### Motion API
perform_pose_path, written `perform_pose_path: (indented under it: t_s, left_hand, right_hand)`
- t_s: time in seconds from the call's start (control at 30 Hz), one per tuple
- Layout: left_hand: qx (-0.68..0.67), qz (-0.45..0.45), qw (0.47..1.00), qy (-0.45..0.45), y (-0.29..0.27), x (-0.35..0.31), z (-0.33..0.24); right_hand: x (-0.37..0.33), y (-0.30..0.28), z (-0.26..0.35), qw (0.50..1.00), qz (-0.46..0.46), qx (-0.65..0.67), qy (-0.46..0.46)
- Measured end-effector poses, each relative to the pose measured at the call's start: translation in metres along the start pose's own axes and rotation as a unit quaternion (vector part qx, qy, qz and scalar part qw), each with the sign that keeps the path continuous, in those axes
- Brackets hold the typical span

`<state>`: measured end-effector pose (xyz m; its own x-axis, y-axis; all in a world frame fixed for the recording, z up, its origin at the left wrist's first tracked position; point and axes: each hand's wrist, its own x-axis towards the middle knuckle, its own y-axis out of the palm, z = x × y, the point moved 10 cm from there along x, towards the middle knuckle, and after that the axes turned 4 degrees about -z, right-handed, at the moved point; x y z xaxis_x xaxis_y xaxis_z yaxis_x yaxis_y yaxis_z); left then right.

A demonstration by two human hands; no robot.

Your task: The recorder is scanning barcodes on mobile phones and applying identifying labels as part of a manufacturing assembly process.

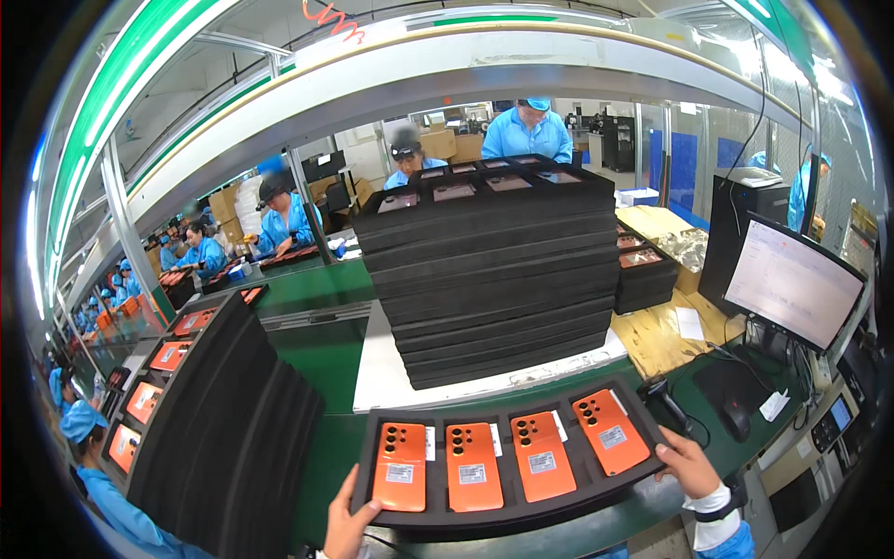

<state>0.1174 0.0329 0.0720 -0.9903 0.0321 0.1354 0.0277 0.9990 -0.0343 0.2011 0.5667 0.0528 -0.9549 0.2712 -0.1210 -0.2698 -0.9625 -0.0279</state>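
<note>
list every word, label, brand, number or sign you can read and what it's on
No text is readable.
Labels on orange phones: print too small.
White strips beside them: too small.
Monitor: screen text too blurred.
Small device screen at right: too small.

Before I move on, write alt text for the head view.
A left hand and a right hand grip opposite ends of a black tray holding four orange phones at a green bench. Beyond the tray stands a tall stack of black trays, another stack at left, a monitor at right. Workers in blue appear behind.
</note>
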Motion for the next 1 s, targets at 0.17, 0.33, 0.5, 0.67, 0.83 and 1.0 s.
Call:
perform_pose_path:
  t_s: [0.17, 0.33, 0.5, 0.67, 0.83, 1.0]
  left_hand:
    - [-0.033, 0.003, 0.984, 0.174, -0.007, 0.038, -0.118]
    - [-0.089, -0.007, 0.968, 0.233, 0.010, 0.112, -0.210]
    - [-0.131, 0.003, 0.970, 0.205, 0.018, 0.247, -0.233]
    - [-0.077, -0.045, 0.958, 0.274, 0.045, 0.371, -0.246]
    - [-0.061, -0.092, 0.960, 0.257, 0.018, 0.417, -0.180]
    - [-0.087, -0.012, 0.972, 0.216, 0.041, 0.447, -0.169]
  right_hand:
    - [-0.001, -0.011, 0.134, 0.989, 0.006, 0.005, -0.148]
    - [0.062, -0.022, 0.260, 0.967, 0.049, 0.032, -0.250]
    - [0.180, -0.017, 0.338, 0.957, -0.046, 0.022, -0.284]
    - [0.320, -0.032, 0.372, 0.923, -0.180, -0.130, -0.315]
    - [0.344, 0.019, 0.340, 0.910, -0.118, -0.120, -0.379]
    - [0.345, 0.003, 0.344, 0.896, -0.176, -0.146, -0.382]
